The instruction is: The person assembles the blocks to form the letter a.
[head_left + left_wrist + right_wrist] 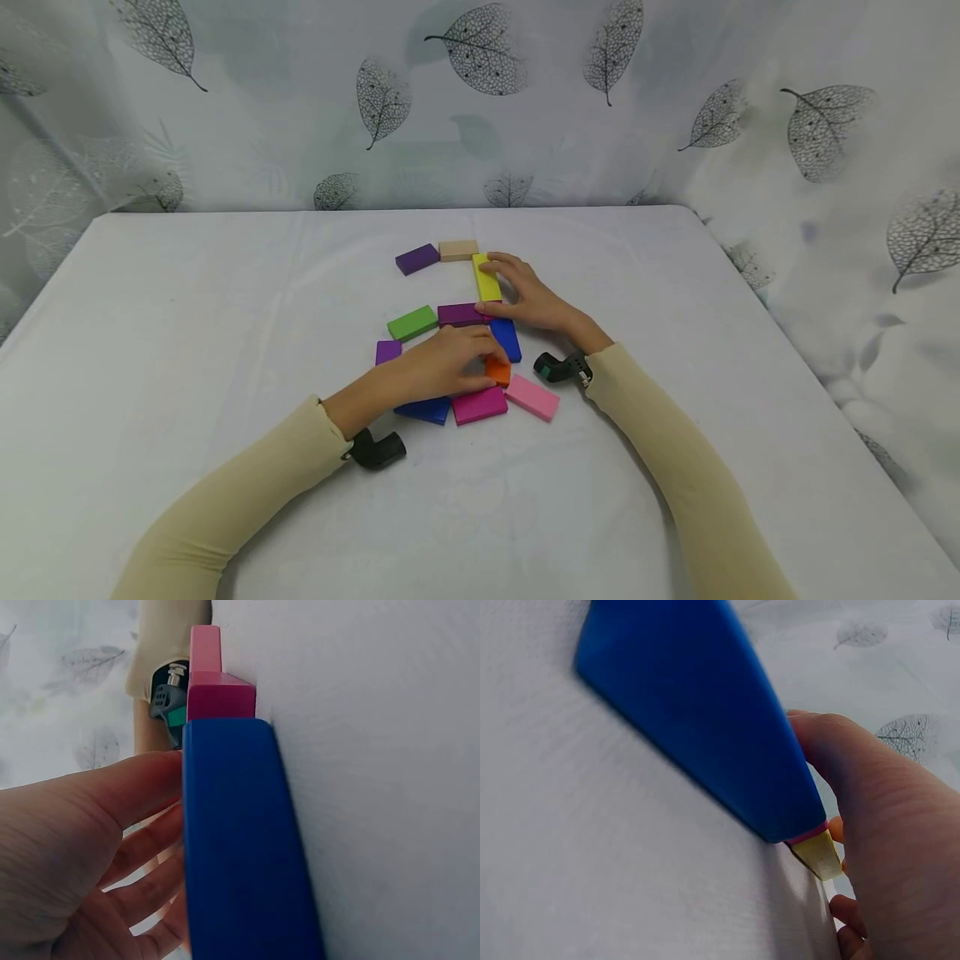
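In the head view, my left hand (442, 362) pinches a small orange block (498, 372) between thumb and fingers, inside the right side of a laid-out figure of coloured blocks. My right hand (536, 300) rests at the figure's right edge. Its fingers touch the top part of a yellow block (487, 279), and its thumb lies by the right end of a purple block (460, 314). Below that thumb is a blue block (506, 340). A second blue block (232, 840) looms close in the left wrist view, hiding the left fingertips there.
The rest of the figure includes a dark purple block (417, 259), a beige block (458, 250), a green block (412, 322), a violet block (387, 352), a magenta block (480, 406) and a pink block (532, 397). They lie on a white-covered table (225, 333).
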{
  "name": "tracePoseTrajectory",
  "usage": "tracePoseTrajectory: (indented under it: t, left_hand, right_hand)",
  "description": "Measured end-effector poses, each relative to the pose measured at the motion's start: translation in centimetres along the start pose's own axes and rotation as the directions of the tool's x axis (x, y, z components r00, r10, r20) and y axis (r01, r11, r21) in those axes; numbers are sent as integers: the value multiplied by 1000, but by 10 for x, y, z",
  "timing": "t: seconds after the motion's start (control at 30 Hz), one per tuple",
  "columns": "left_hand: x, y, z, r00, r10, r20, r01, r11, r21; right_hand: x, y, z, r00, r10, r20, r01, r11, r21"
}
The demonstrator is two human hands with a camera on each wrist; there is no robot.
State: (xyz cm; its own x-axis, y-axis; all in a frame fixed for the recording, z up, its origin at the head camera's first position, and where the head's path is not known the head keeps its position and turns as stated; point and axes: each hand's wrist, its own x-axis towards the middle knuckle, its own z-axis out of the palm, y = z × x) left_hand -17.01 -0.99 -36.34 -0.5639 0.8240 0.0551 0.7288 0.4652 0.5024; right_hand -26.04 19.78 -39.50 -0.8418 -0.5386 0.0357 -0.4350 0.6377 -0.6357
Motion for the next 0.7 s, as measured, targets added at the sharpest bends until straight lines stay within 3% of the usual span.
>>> tracePoseTrajectory:
  t: [0.47,0.7]
  left_hand:
    - [2,2,2,1000,-22,-8,22,1000,-3]
    - [2,4,-2,1000,-3,-10,3,999,32]
  right_hand:
    - [2,4,3,1000,15,10,-15,1000,2]
    - [1,4,3,1000,-4,-4,4,1000,-9]
